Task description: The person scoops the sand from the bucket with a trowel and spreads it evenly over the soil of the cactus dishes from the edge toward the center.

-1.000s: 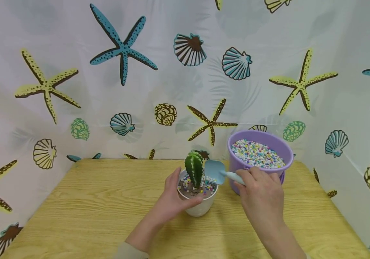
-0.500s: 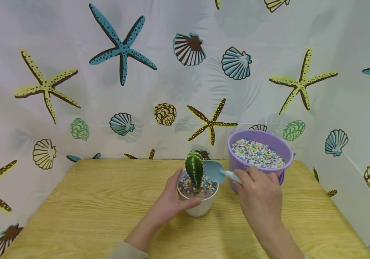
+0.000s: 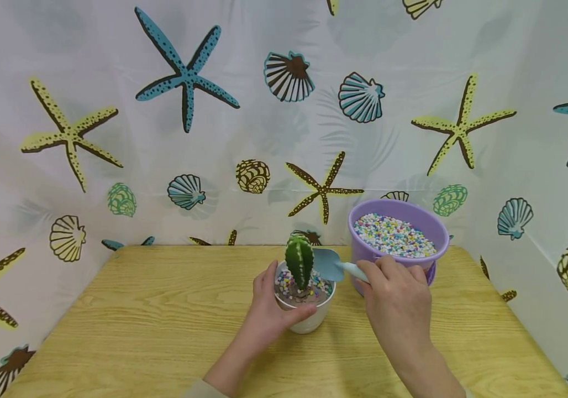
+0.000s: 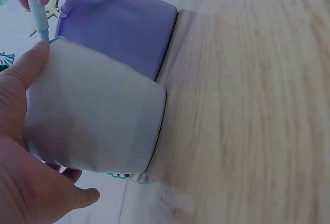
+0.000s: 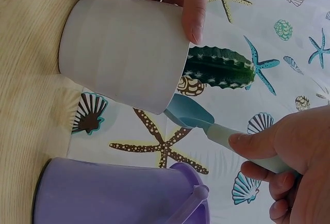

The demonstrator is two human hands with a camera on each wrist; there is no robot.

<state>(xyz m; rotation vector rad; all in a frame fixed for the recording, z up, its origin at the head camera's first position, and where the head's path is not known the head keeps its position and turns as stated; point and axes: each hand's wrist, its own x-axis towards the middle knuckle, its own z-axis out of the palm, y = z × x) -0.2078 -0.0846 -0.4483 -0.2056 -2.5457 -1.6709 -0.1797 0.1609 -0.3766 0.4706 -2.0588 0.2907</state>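
A green cactus (image 3: 299, 261) stands in a white flowerpot (image 3: 309, 323), with brown soil and multicoloured pellets (image 3: 316, 284) around its base. My left hand (image 3: 274, 318) holds the pot from the left, thumb along the near rim and fingers around the far left side. In the right wrist view that thumb lies at the rim beside the cactus. My right hand (image 3: 395, 301) grips the pale handle of a light-blue toy shovel (image 3: 329, 265). The shovel's blade (image 5: 188, 111) is at the pot's right rim, close beside the cactus.
A purple bucket (image 3: 358, 251) full of small multicoloured pellets (image 3: 393, 235) stands behind and to the right of the pot. Its handle (image 5: 193, 203) hangs at its side. The wooden table (image 3: 164, 315) meets a curtain (image 3: 244, 132) printed with starfish and shells.
The shovel blade has tipped and shifted slightly left at the pot's rim, my right hand moving slightly with it. My left thumb has slid a little right along the near rim.
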